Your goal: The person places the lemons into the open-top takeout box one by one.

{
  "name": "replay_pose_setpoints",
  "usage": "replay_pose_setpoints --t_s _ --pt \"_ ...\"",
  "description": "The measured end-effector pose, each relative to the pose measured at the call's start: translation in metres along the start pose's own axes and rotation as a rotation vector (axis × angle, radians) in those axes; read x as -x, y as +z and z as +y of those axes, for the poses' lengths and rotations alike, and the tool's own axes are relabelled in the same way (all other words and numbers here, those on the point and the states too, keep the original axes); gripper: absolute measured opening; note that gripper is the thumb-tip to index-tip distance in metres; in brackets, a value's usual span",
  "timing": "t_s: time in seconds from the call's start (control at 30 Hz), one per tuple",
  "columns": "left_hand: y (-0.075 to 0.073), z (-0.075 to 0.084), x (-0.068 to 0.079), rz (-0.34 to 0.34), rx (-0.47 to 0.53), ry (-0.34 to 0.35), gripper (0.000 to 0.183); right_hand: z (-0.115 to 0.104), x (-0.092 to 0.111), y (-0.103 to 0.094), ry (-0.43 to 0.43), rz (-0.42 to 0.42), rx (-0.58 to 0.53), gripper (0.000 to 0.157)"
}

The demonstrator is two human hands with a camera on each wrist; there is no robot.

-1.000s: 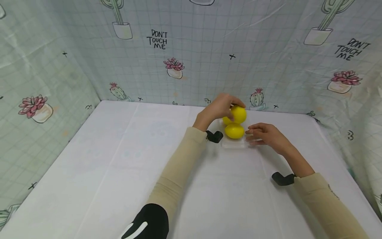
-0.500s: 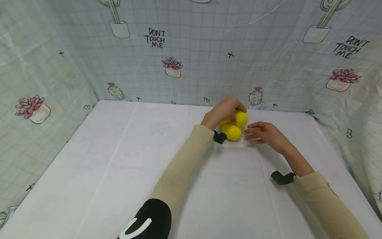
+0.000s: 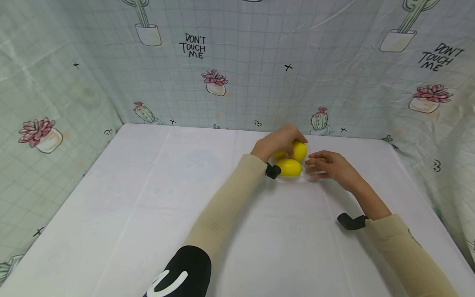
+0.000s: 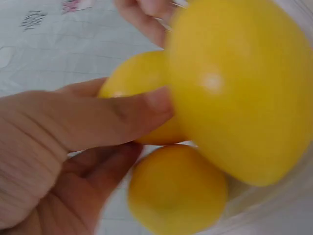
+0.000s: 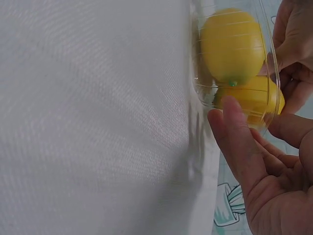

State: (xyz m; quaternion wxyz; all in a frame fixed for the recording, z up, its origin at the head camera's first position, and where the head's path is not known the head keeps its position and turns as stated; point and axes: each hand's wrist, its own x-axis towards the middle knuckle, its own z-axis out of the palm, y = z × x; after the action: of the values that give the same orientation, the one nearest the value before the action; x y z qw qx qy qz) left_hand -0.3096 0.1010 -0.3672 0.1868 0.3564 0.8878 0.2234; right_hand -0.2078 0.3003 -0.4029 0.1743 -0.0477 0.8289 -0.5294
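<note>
Three yellow lemons are in a clear plastic box (image 3: 291,180) near the table's far edge. My left hand (image 3: 279,142) reaches in from above and pinches one lemon (image 4: 134,73) between thumb and fingers. Closest to the left wrist camera is a big-looking lemon (image 4: 239,93); in the head view this front lemon (image 3: 290,168) lies on its side. Another lemon (image 4: 176,191) sits lower, beside the left fingers. My right hand (image 3: 334,167) holds the box's right side, its fingers (image 5: 234,117) against the outer wall and its thumb by the rim.
A white cloth covers the table (image 3: 208,198). Behind it hangs a gridded curtain (image 3: 245,66) with cactus drawings, and it continues along both sides. Black camera mounts (image 3: 350,221) stick out near both wrists.
My left hand has moved slightly right and down, lowering the pinched lemon deeper into the box. The front lemon has shifted a little lower. My right hand has stayed at the box's side.
</note>
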Motion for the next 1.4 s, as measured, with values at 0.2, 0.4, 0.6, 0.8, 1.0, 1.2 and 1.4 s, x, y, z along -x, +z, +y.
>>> replay_pose_setpoints --t_s 0.2,0.4,0.6,0.8,1.0,1.2,1.4 --pt "-0.011 -0.005 -0.001 -0.048 0.037 0.027 0.051 -0.001 0.001 -0.001 0.005 0.000 0.007 0.049" --pt "-0.014 -0.005 -0.003 -0.042 0.054 0.071 0.039 0.000 0.000 -0.001 0.021 0.012 0.023 0.050" --pt "-0.013 -0.004 -0.005 -0.023 0.036 0.070 0.037 0.001 -0.004 -0.001 0.023 0.012 0.034 0.049" --pt "-0.016 -0.006 -0.006 -0.044 0.032 0.046 0.040 0.001 -0.008 -0.004 0.023 0.010 0.041 0.048" --pt "-0.026 -0.012 0.005 -0.005 -0.002 0.130 0.039 0.001 -0.010 -0.003 0.026 0.005 0.040 0.048" --pt "-0.045 -0.026 0.045 -0.008 0.134 0.343 0.043 0.002 -0.012 0.000 0.006 0.004 0.043 0.048" --pt "-0.051 -0.045 0.098 0.036 0.110 0.444 0.050 0.005 -0.010 0.001 0.027 0.030 0.056 0.049"
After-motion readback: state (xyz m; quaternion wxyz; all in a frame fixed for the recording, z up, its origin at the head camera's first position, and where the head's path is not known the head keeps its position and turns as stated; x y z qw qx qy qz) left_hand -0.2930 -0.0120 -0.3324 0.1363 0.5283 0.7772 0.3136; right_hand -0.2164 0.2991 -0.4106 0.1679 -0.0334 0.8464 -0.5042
